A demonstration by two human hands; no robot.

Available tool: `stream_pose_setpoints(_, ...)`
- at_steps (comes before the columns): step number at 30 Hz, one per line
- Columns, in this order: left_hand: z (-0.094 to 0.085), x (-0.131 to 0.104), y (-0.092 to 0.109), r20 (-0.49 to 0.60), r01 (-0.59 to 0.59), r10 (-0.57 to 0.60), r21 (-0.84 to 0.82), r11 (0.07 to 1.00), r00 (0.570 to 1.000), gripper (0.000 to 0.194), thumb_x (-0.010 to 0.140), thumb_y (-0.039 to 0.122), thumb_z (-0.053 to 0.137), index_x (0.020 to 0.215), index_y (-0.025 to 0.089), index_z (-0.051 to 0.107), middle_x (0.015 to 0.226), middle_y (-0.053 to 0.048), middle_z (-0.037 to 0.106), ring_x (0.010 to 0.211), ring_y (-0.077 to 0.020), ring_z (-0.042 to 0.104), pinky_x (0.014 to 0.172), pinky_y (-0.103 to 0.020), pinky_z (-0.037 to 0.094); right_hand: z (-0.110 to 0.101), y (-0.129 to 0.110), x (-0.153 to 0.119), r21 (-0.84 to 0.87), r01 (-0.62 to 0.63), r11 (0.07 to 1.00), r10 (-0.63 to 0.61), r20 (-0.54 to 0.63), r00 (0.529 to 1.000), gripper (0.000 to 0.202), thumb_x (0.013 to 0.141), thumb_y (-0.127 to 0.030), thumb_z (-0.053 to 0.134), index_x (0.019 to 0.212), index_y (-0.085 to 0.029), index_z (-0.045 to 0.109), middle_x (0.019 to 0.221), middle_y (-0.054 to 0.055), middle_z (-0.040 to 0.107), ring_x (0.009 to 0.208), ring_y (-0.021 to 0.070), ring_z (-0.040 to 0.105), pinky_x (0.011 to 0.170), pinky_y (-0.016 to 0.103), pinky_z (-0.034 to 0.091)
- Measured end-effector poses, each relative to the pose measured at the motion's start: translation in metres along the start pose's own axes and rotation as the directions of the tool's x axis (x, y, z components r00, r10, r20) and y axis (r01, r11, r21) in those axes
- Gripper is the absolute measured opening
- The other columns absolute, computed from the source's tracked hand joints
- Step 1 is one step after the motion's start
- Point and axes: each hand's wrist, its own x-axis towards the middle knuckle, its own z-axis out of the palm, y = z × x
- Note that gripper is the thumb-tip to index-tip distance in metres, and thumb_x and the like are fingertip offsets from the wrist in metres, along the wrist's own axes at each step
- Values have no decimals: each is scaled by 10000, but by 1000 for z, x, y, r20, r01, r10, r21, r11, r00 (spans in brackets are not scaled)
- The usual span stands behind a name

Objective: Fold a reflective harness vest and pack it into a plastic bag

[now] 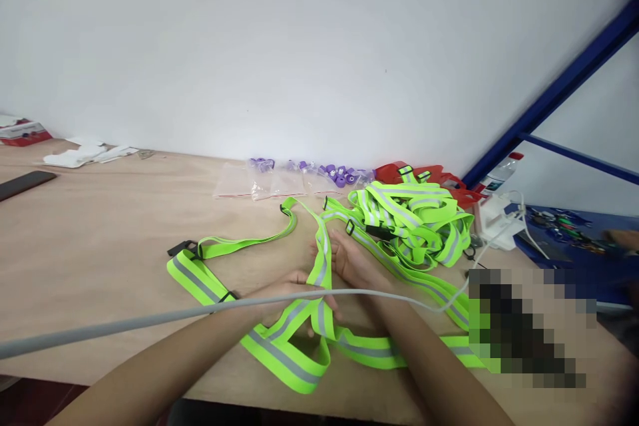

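Note:
A neon-yellow reflective harness (284, 356) with a grey stripe and black buckles is spread over the table in front of me. My left hand (287, 296) is closed on it close to where its straps join, with the fingertips partly behind the webbing. Higher up the same upright strap, my right hand (352, 263) has its fingers curled around the band, and fingertips show on both sides. A black buckle (183, 248) lies at the harness's left corner. To the right of my right hand is a tangled heap of similar reflective straps (414, 213).
A grey cable (200, 313) crosses in front of both forearms to a white charger (499, 223). Clear plastic bags (279, 183) and purple pieces (341, 175) lie by the wall. Red plastic (392, 172), a bottle (502, 173) and a blue frame (549, 90) stand at right.

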Motion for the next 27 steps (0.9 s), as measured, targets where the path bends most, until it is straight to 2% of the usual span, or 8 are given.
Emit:
stream_pose_setpoints(3,1,0,1,8,-23,22,15,1000,1000,418,784,482,778,910,84,802,907,-165,769,645,-174,682,503,-217,524,-3,-1,18,113,-47,992,37,88,995,300,872,-530,624,826,-234,621,683,20,664,717,214,672,685,337,569)
stream_pose_setpoints(6,2,1,-1,11,-30,30,27,999,999,406,773,487,788,882,97,808,903,-155,770,642,-172,674,534,-239,537,-1,-2,38,132,96,987,-95,-15,995,160,795,-350,720,840,-245,608,720,-13,676,727,189,675,688,312,575)
stream_pose_setpoints(9,0,3,-4,20,-57,56,47,997,998,372,779,478,785,878,121,814,955,-146,773,681,-188,687,547,-251,532,1,-7,57,141,193,971,-178,-112,978,268,664,-201,767,852,-249,582,783,-36,690,715,162,671,671,282,571)
stream_pose_setpoints(11,-1,4,-6,39,-90,88,66,994,995,373,797,485,769,886,127,816,979,-145,774,723,-202,696,559,-255,528,0,-13,68,144,230,962,-207,-163,965,312,614,-157,760,832,-251,557,754,-48,678,677,153,661,638,272,566)
stream_pose_setpoints(16,-2,7,-9,32,-153,152,51,987,988,395,835,497,739,867,109,808,975,-162,768,698,-194,682,609,-276,547,-2,-29,91,118,272,955,-237,-246,940,356,552,-124,716,841,-250,550,658,-76,641,553,142,608,551,289,553)
stream_pose_setpoints(21,-4,10,-9,11,-161,161,41,986,987,373,872,487,717,907,122,787,983,-152,755,754,-211,693,682,-317,578,-3,-31,103,72,289,954,-253,-321,913,382,521,-122,697,853,-249,557,602,-86,615,490,147,576,447,279,492)
stream_pose_setpoints(24,0,12,-13,-52,-190,190,14,982,980,419,812,473,788,1060,145,711,956,-116,740,748,-212,696,641,-315,574,-3,-30,100,58,292,955,-256,-339,905,357,538,-134,712,842,-249,564,592,-97,603,487,129,574,487,271,516)
stream_pose_setpoints(27,4,15,-17,-157,-268,263,-12,963,952,600,767,437,837,1240,207,549,957,-65,712,667,-183,688,579,-290,551,-4,-33,88,51,266,963,-236,-321,917,278,615,-226,758,824,-244,576,624,-66,632,544,142,620,542,281,546)
